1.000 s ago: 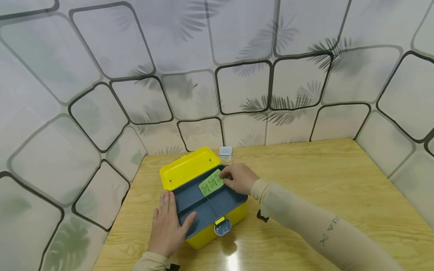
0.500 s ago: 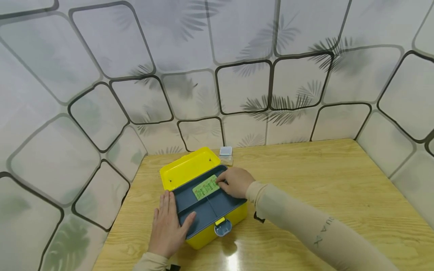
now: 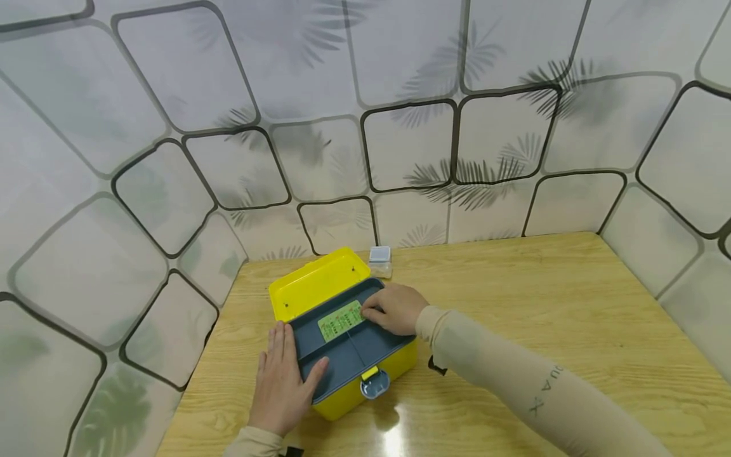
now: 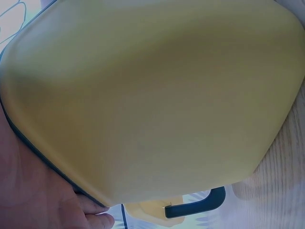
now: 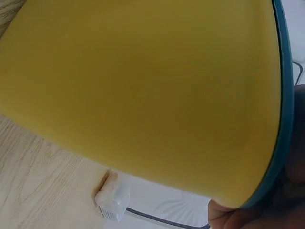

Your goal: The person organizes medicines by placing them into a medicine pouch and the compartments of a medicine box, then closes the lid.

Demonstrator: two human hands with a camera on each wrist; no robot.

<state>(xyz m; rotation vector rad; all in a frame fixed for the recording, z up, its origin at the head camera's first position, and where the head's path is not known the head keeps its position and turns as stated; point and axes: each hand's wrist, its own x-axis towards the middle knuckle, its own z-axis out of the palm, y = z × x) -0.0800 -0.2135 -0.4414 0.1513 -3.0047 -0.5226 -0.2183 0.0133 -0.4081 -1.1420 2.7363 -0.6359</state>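
Observation:
A yellow storage box [image 3: 400,362] stands on the table with its yellow lid [image 3: 320,287] folded back. Inside it sits a dark blue divided tray [image 3: 338,363]. My right hand [image 3: 395,309] pinches the right end of a green printed blister pack [image 3: 341,320], which lies low in the tray's rear compartment. My left hand [image 3: 282,381] rests on the box's left rim, fingers straight along it and thumb over the front compartment. Both wrist views are mostly filled by the yellow box wall [image 4: 181,114], with parts of each hand at the blue rim [image 5: 285,95].
Behind the box, a small clear container [image 3: 380,263] with a pale lid stands near the back wall. A blue clasp [image 3: 375,384] hangs off the box's front. A dark handle [image 4: 200,205] shows in the left wrist view. Patterned cloth walls [image 3: 411,146] surround the wooden table [image 3: 542,304].
My right hand has brought the blister pack left and down into the rear compartment, turning it in line with the divider. The left hand stays in place on the rim.

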